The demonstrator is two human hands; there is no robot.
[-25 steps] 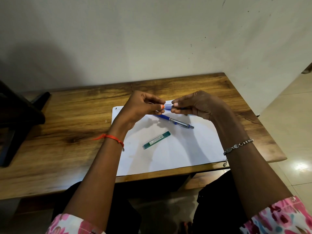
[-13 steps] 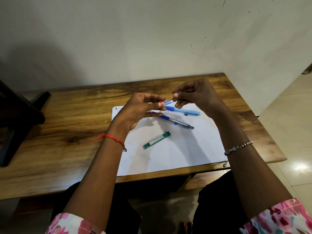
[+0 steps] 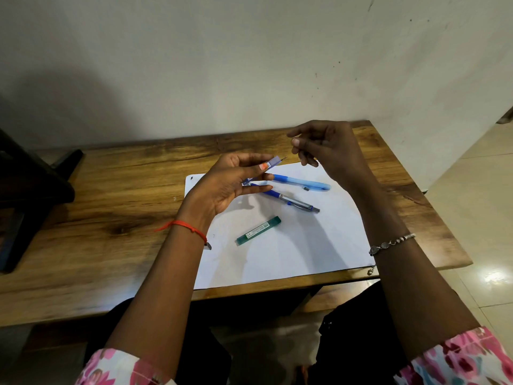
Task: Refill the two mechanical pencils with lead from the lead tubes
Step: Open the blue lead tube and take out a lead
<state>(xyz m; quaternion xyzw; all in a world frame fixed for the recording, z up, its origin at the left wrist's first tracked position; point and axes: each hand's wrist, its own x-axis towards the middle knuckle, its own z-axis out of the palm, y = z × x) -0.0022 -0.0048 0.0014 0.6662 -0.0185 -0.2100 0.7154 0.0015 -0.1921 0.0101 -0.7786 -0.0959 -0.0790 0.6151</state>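
Observation:
My left hand (image 3: 227,184) is raised over the paper and pinches a small clear blue lead tube (image 3: 273,163) between thumb and fingers. Thin leads stick out of the tube's open right end. My right hand (image 3: 330,151) hovers up and to the right of the tube, clear of it, with its fingers loosely curled; whether it holds something small is unclear. A light blue mechanical pencil (image 3: 302,183) and a dark blue and silver mechanical pencil (image 3: 291,201) lie on the white paper (image 3: 305,245). A green lead tube (image 3: 258,231) lies below them.
The paper rests on a wooden table (image 3: 111,195) pushed against a pale wall. A dark piece of furniture (image 3: 27,190) stands at the table's left end. Tiled floor (image 3: 485,218) lies past the table's right edge.
My hands were joined at the blue lead tube; my right hand has pulled away up and to the right. The tube stays in my left hand, now with leads showing at its end.

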